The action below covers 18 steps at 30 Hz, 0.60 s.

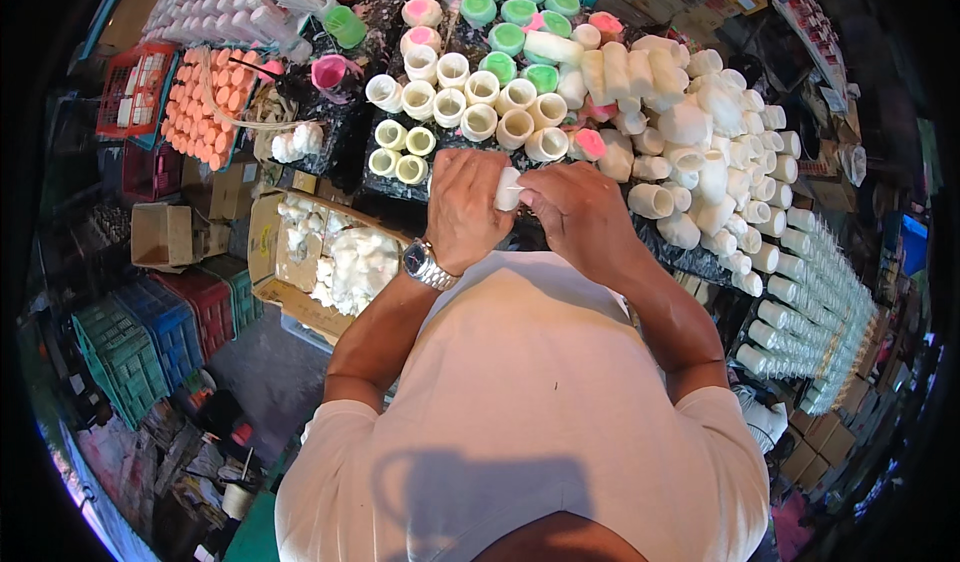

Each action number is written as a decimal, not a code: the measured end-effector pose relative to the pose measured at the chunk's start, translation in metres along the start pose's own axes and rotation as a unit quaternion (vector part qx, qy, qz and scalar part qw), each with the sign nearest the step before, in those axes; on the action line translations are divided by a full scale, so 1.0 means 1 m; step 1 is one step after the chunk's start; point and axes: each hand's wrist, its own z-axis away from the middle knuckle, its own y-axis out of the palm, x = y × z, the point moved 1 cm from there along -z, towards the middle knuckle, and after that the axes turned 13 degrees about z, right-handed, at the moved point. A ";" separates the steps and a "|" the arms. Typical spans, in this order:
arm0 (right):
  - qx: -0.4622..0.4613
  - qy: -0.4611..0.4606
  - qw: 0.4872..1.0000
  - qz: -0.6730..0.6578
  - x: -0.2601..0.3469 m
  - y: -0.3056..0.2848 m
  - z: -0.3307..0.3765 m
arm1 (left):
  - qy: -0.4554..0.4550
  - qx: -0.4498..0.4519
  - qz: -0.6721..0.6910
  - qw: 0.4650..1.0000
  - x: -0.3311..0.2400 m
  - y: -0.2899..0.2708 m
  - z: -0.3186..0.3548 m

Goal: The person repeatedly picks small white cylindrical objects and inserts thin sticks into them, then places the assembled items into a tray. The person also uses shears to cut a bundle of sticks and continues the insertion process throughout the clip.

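My left hand (462,207) and my right hand (580,214) meet over the front edge of a dark table (345,147). Both pinch one small white cup-shaped piece (508,190) between their fingertips. A metal watch (428,264) sits on my left wrist. Just beyond my hands stand rows of cream-coloured open cups (480,107), with green-topped cups (510,12) and a few pink-topped ones (421,10) further back. A heap of white cups (690,132) lies to the right of my right hand.
A cardboard box of white lumps (345,262) sits left of my left arm. Orange cups (200,107) and white bottles (215,2) lie at far left. Clear bottles (815,302) line the right side. Green, blue and red crates (160,327) stand below left.
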 end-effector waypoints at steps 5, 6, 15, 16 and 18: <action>-0.055 -0.057 0.996 0.030 0.001 0.009 -0.005 | 0.001 -0.012 -0.009 1.000 -0.004 -0.001 -0.003; -0.049 -0.059 0.996 0.037 0.001 0.010 -0.005 | 0.001 -0.011 -0.008 1.000 -0.003 -0.001 -0.003; 0.126 -0.010 0.986 0.111 0.002 0.019 -0.011 | -0.034 0.003 0.010 0.999 0.003 0.003 0.001; 0.061 -0.021 0.990 0.123 0.001 0.017 -0.013 | -0.060 0.001 0.016 0.998 0.003 0.003 0.002; -0.071 -0.049 0.986 0.143 -0.003 0.013 -0.018 | -0.117 -0.066 0.069 0.989 0.006 0.005 0.004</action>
